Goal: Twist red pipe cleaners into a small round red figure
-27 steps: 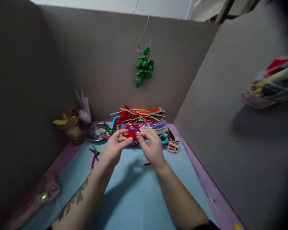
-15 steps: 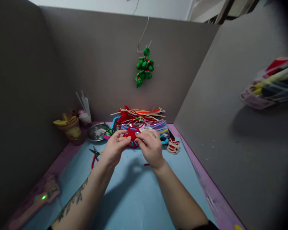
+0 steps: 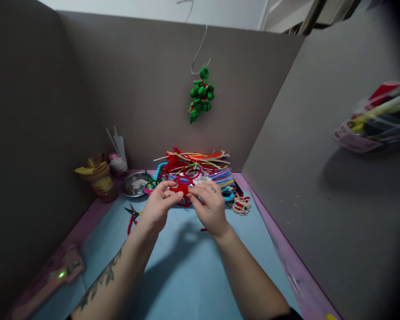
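While aloft, red piece [image 3: 183, 187] between hands [image 3: 156, 206] [image 3: 210, 205]

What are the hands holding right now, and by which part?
A red openwork piece: the left hand holds its left side, the right hand its right side.

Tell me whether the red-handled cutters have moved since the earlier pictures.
No: the red-handled cutters lie in the same place on the blue mat, judged against the metal bowl.
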`<move>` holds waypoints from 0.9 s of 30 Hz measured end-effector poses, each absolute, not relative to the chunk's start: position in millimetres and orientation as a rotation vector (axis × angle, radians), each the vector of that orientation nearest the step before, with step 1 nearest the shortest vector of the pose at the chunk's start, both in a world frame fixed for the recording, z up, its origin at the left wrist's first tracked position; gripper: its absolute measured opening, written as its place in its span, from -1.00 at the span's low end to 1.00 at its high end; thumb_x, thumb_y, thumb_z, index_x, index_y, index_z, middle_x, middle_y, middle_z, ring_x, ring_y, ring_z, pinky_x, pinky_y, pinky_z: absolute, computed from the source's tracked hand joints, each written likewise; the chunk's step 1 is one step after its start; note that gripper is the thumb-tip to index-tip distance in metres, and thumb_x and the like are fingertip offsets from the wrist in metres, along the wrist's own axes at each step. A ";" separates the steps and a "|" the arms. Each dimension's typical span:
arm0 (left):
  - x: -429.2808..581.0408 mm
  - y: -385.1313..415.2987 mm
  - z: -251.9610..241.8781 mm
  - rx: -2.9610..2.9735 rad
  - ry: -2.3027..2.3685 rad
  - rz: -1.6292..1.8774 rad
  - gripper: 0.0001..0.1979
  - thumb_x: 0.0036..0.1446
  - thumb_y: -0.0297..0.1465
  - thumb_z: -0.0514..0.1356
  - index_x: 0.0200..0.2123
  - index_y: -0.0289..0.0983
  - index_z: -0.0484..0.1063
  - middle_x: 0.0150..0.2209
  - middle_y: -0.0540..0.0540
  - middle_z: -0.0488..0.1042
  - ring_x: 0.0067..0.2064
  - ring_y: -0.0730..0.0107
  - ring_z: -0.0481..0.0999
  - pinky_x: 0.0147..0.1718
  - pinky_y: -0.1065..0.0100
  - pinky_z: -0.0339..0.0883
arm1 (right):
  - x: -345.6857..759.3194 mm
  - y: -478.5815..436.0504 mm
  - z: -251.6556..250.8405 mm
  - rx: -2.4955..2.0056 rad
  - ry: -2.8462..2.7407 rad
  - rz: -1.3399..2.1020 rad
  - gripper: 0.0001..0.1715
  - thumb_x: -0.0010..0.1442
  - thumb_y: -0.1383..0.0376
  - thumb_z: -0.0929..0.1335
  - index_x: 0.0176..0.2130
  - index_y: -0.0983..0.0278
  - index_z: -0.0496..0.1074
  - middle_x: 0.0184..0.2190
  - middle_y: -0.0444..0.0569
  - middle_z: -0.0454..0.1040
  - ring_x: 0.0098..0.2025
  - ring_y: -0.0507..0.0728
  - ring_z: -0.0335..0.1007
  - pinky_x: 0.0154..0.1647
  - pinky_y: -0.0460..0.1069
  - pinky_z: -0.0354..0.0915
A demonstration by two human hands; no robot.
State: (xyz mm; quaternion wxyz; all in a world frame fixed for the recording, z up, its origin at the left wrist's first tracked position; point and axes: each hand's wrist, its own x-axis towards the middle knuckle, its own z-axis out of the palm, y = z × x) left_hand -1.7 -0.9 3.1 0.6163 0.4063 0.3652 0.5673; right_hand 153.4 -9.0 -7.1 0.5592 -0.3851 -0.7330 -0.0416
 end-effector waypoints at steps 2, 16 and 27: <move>-0.9 -0.6 1.8 0.958 0.853 1.329 -0.51 -0.23 -0.37 0.45 -0.23 -0.28 0.31 -0.64 0.15 0.41 -0.56 0.61 0.35 -0.47 0.54 0.17 | 153.5 -8.7 -6.2 -0.909 -1.717 -0.072 -0.92 0.20 0.34 0.39 -0.28 0.16 0.51 -0.34 -0.08 0.58 -0.22 0.16 0.39 -0.11 0.13 0.30; -3.3 -3.2 2.2 1.224 0.873 1.316 -0.56 -0.08 -0.37 0.38 -0.16 -0.23 0.26 -0.59 0.16 0.41 -0.51 0.56 0.38 -0.41 0.48 0.21 | 155.4 -8.6 3.9 -0.952 -1.533 0.522 -0.93 0.04 0.39 0.44 -0.46 0.22 0.51 -0.42 -0.09 0.55 -0.30 0.11 0.46 -0.19 0.01 0.35; -5.1 -2.0 2.4 1.209 0.903 1.322 -0.52 -0.11 -0.32 0.39 -0.14 -0.22 0.28 -0.57 0.14 0.40 -0.50 0.53 0.39 -0.41 0.48 0.21 | 157.4 -6.1 1.4 -0.941 -1.664 0.378 -0.91 0.15 0.36 0.38 -0.39 0.21 0.50 -0.41 -0.09 0.52 -0.25 0.13 0.39 -0.17 0.04 0.29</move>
